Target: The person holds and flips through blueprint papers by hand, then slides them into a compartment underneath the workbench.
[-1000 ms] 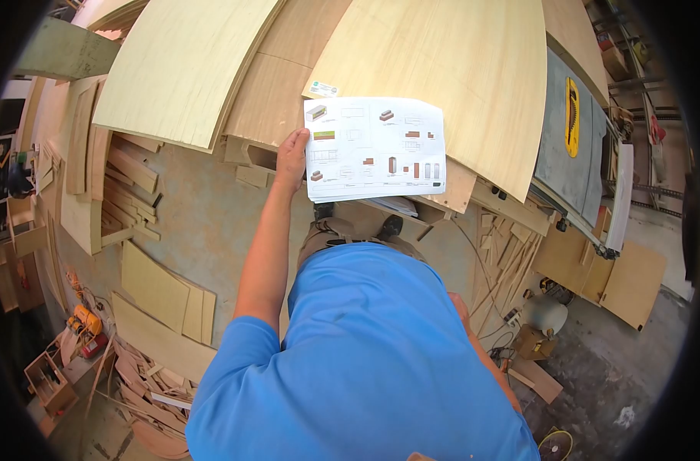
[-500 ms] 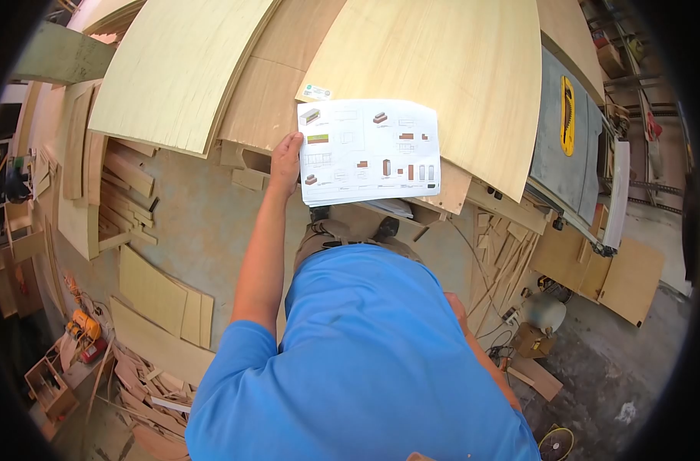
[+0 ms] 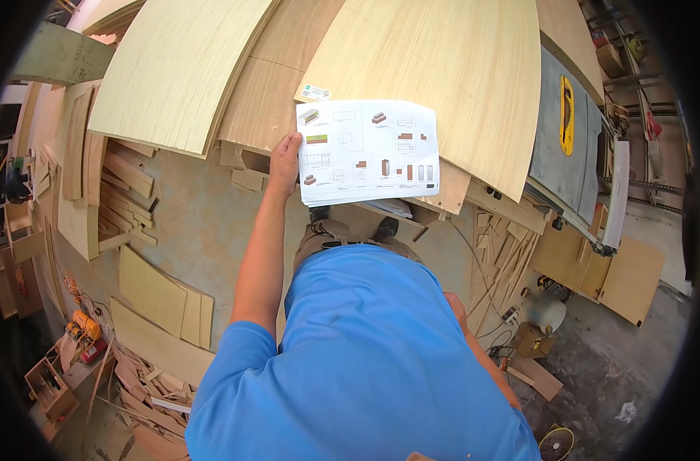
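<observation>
Gripping papers (image 3: 369,150) by left edge

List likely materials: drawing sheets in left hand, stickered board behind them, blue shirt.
Drawing sheets: paper, white, seemingly matte; thin stacked edges show.
Stickered board: wood, probably plywood, looks unpainted; grain lines visible.
Blue shirt: fabric, matte; soft folds, fibre unclear.

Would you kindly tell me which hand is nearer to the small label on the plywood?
Left. The left hand grips the printed sheets at their left edge, slightly below the label in view; the right hand is farther off, beside the blue shirt, partly hidden.
</observation>
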A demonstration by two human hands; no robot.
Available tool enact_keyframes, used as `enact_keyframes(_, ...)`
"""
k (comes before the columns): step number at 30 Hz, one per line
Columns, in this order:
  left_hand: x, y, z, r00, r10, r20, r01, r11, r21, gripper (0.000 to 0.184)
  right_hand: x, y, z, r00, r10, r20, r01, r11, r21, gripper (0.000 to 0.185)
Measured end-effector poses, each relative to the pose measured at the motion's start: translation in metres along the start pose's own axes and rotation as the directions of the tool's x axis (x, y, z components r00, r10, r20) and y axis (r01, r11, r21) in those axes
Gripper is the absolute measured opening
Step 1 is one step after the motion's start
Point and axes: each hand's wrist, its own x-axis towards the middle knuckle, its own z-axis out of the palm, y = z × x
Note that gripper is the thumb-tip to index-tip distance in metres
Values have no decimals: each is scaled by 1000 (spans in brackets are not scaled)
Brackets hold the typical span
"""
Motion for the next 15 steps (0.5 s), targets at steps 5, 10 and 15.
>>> enact_keyframes(5,0,0,1,1000,-3,-13,4,1000,7,35,4,-4,-2,1000,-5,-14,5,1000,-1,25)
enact_keyframes(10,1,-1,1,1000,-2,-6,2,1000,-12,34,0,-2,0,1000,-2,-13,2,1000,0,24)
enact_keyframes(15,-3,5,5,1000,-8,-13,8,1000,-3,33,3,-4,-1,1000,-2,-14,2,1000,5,22)
